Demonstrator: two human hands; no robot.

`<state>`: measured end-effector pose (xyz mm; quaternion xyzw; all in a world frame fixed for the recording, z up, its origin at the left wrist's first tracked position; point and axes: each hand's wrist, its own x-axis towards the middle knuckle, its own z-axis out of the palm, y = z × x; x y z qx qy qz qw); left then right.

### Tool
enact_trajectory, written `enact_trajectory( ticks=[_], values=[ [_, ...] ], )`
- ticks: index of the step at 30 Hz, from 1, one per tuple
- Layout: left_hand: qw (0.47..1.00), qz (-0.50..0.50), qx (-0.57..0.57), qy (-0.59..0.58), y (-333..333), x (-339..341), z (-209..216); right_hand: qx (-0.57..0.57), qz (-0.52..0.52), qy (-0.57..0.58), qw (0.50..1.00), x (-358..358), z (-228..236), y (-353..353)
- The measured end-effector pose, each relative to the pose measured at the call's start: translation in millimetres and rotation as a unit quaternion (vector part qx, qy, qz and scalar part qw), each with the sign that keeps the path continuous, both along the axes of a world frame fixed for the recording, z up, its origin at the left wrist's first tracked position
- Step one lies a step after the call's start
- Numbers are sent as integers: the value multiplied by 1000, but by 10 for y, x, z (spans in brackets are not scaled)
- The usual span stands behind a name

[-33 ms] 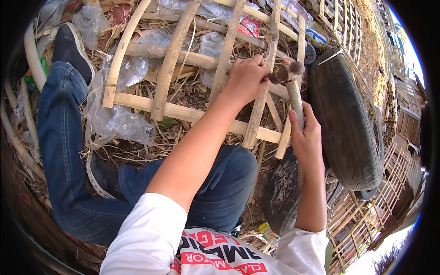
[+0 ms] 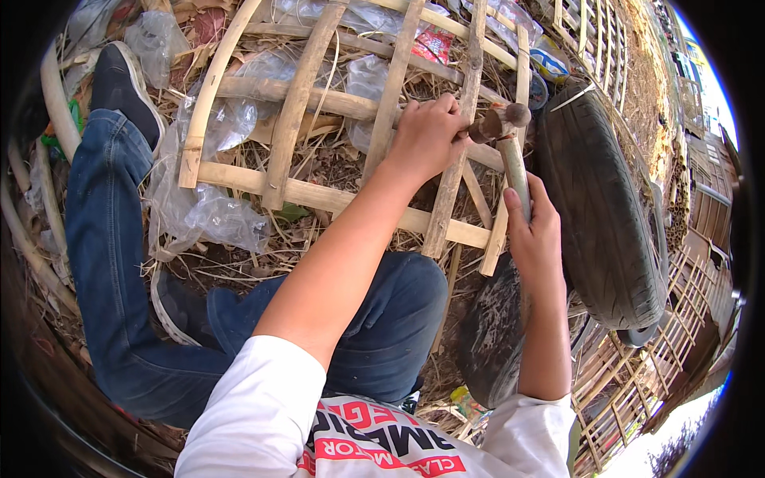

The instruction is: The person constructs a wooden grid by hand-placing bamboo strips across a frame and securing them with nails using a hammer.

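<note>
A lattice frame of bamboo slats (image 2: 335, 195) lies on the ground in front of me. My left hand (image 2: 426, 139) is closed around an upright slat (image 2: 446, 207) where it crosses a thicker pole. My right hand (image 2: 534, 235) grips the wooden handle of a hammer (image 2: 514, 163). The hammer's dark metal head (image 2: 498, 123) sits right beside my left fingers, over the same crossing. I cannot see whether a nail is there.
An old black tyre (image 2: 602, 215) stands close on the right, touching the frame's edge. Clear plastic bags (image 2: 211, 215), dry straw and litter lie under the slats. My legs in blue jeans (image 2: 103, 263) and a black shoe (image 2: 119, 84) stretch left. More bamboo lattices (image 2: 637, 382) lean lower right.
</note>
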<state>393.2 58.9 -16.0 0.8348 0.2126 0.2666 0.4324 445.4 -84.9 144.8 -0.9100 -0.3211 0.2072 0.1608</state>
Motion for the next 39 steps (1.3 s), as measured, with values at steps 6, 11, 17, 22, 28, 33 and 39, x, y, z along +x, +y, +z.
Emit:
enact_trajectory(
  ticks=[6, 11, 17, 22, 28, 33, 39],
  values=[
    [1000, 7, 9, -10, -17, -29, 3, 8, -33, 1, 999, -33, -21, -18],
    [1000, -3, 6, 14, 7, -30, 4, 13, -34, 16, 999, -9, -8, -70],
    [999, 20, 19, -25, 8, -32, 6, 35, -50, 37, 997, -69, -3, -184],
    [998, -16, 36, 52, 5, -62, 141, 60, -96, 61, 992, 0, -28, -436],
    [988, -26, 97, 115, -93, -210, 250, 103, -122, 104, 982, 63, -50, -549],
    [970, -68, 140, 186, -181, -216, 266, 134, -137, 166, 967, 150, -117, -698],
    [958, -87, 183, 201, -141, -237, 176, 207, -157, 190, 947, 187, -200, -841]
  ],
)
